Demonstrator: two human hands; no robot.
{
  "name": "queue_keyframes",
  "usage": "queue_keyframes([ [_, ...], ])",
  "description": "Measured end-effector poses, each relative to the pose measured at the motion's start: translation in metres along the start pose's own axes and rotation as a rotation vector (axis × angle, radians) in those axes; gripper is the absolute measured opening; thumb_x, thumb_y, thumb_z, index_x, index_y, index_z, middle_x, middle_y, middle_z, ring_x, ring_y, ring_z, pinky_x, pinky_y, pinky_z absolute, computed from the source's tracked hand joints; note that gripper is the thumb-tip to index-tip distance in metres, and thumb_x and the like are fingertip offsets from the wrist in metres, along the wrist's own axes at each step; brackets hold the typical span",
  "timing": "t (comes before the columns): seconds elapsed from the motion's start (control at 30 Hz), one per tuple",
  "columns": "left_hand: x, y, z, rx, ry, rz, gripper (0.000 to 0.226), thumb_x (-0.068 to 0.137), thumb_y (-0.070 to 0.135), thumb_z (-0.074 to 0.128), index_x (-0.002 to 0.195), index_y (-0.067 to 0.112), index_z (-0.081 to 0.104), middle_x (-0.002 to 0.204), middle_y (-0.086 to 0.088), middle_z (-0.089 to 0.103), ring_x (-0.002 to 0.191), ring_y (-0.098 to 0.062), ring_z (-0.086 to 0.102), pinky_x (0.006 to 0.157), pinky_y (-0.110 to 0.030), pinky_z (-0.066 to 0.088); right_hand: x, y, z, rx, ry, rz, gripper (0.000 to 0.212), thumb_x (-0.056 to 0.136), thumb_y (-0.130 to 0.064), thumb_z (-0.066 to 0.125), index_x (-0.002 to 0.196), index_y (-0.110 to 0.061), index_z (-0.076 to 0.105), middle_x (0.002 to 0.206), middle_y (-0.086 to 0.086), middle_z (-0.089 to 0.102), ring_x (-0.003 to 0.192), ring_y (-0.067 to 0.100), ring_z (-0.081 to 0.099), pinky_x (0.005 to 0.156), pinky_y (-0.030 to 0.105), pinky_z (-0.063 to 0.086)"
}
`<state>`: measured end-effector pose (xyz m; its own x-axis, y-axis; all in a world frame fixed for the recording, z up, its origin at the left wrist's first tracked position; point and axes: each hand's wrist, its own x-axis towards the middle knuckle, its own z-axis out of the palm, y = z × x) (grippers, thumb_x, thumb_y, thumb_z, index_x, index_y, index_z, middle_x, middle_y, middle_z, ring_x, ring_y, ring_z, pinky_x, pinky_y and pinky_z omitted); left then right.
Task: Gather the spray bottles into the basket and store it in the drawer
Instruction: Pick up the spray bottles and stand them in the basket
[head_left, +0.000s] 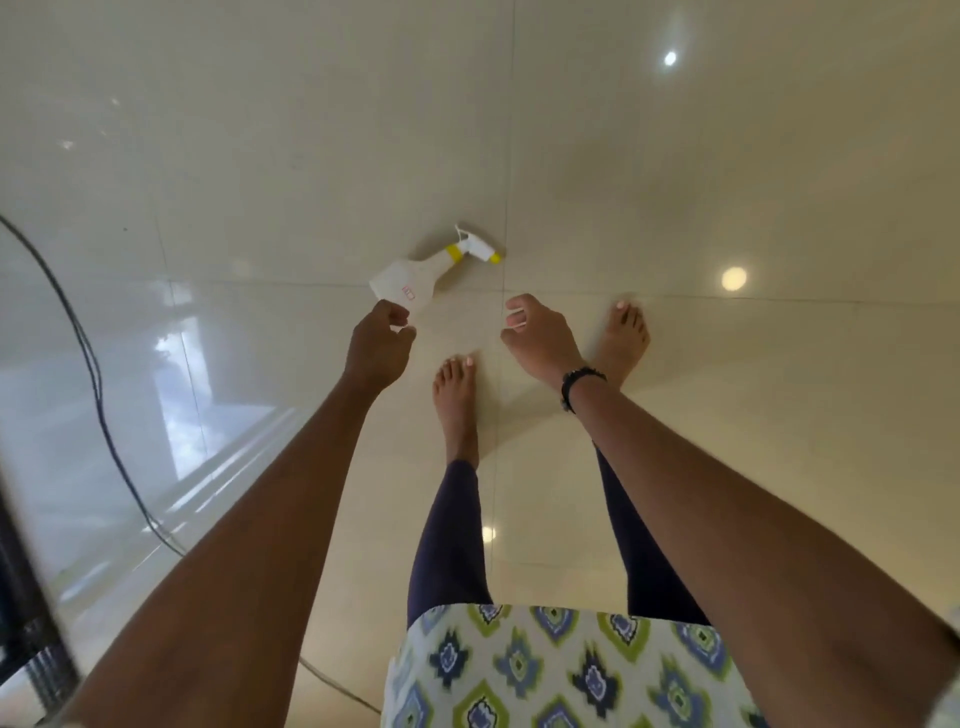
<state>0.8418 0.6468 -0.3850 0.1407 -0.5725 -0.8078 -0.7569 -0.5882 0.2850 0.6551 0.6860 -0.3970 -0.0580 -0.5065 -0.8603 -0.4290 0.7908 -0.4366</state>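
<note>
Lying on the floor (675, 182), the spray bottle (415, 278) looks light, rigid plastic. Left hand (379, 345) curled, right hand (537, 338) loose, both empty; take its narrow neck.

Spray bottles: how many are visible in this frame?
1. A white spray bottle with a yellow collar and nozzle tip lies on its side on the tiled floor, just ahead of the left hand. Others may lie outside the view.

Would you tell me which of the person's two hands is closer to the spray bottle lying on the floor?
The left hand: its curled fingers are at the base of the white spray bottle, seemingly touching it. The right hand, with the beaded wristband, hovers open off to the side.
</note>
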Motion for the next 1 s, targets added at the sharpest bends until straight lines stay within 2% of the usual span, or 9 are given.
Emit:
queue_keyframes([
  [0.13,0.029,-0.035,0.005,0.059,0.005,0.048,0.038,0.089,0.013,0.057,0.126,0.009,0.049,0.131,-0.009,0.054,0.121,-0.029,0.049,0.099,-0.039,0.043,0.025,-0.006,0.052,0.063,0.009,0.056,0.039,0.09,-0.01,0.05,0.129,-0.011,0.049,0.127,0.005,0.06,0.083,0.012,0.061,0.069,0.01,0.046],
  [0.2,0.049,-0.047,0.007,0.124,0.019,0.086,0.046,0.089,0.015,0.059,0.132,0.011,0.043,0.137,-0.01,0.049,0.129,-0.03,0.04,0.101,-0.042,0.039,0.042,-0.01,0.081,0.101,0.0,0.064,0.041,0.089,-0.012,0.052,0.131,-0.012,0.048,0.129,0.006,0.059,0.099,0.02,0.061,0.085,0.022,0.05],
  [0.27,0.072,-0.057,0.008,0.196,0.03,0.14,0.054,0.088,0.017,0.061,0.136,0.012,0.038,0.141,-0.009,0.044,0.133,-0.03,0.034,0.1,-0.042,0.038,0.062,-0.014,0.108,0.137,-0.016,0.082,0.044,0.089,-0.013,0.053,0.132,-0.011,0.047,0.13,0.006,0.057,0.108,0.022,0.058,0.09,0.033,0.051],
  [0.4,0.124,-0.075,0.016,0.291,0.005,0.24,0.075,0.081,0.023,0.072,0.142,0.012,0.03,0.148,-0.006,0.035,0.136,-0.03,0.028,0.102,-0.043,0.037,0.107,-0.01,0.15,0.281,0.006,0.189,0.034,0.088,-0.019,0.056,0.12,-0.011,0.048,0.091,-0.002,0.053,0.091,0.019,0.051,0.069,0.022,0.044],
  [0.43,0.137,-0.078,0.019,0.296,-0.015,0.247,0.081,0.078,0.025,0.074,0.143,0.012,0.028,0.149,-0.007,0.034,0.137,-0.03,0.027,0.103,-0.044,0.035,0.119,-0.008,0.157,0.355,0.001,0.228,0.043,0.087,-0.023,0.059,0.125,-0.01,0.045,0.094,-0.002,0.052,0.093,0.018,0.051,0.073,0.023,0.047],
  [0.5,0.159,-0.085,0.028,0.296,-0.058,0.246,0.09,0.073,0.028,0.079,0.144,0.012,0.025,0.148,-0.009,0.034,0.136,-0.032,0.028,0.105,-0.045,0.033,0.14,-0.003,0.167,0.532,-0.041,0.31,0.068,0.085,-0.032,0.065,0.141,-0.01,0.032,0.124,0.005,0.051,0.114,0.02,0.051,0.093,0.032,0.051],
  [0.57,0.174,-0.092,0.037,0.282,-0.09,0.229,0.098,0.068,0.03,0.082,0.144,0.013,0.023,0.146,-0.012,0.035,0.133,-0.035,0.032,0.104,-0.046,0.035,0.155,0.002,0.174,0.705,-0.109,0.342,0.079,0.084,-0.038,0.067,0.146,-0.014,0.024,0.143,0.006,0.042,0.127,0.022,0.046,0.098,0.037,0.05],
  [0.73,0.187,-0.098,0.048,0.212,-0.054,0.207,0.103,0.062,0.03,0.086,0.141,0.007,0.024,0.138,-0.017,0.038,0.126,-0.034,0.042,0.104,-0.044,0.04,0.173,0.008,0.178,0.827,-0.195,0.273,0.063,0.085,-0.035,0.068,0.137,-0.022,0.035,0.135,0.0,0.052,0.117,0.02,0.056,0.093,0.037,0.051],
  [1.0,0.141,-0.064,0.04,0.2,-0.113,0.191,0.1,0.062,0.03,0.086,0.139,0.008,0.025,0.136,-0.015,0.037,0.124,-0.033,0.041,0.1,-0.041,0.039,0.122,0.004,0.142,0.908,-0.174,0.273,0.064,0.087,-0.035,0.066,0.141,-0.02,0.034,0.135,0.002,0.053,0.116,0.022,0.058,0.103,0.043,0.047],
])
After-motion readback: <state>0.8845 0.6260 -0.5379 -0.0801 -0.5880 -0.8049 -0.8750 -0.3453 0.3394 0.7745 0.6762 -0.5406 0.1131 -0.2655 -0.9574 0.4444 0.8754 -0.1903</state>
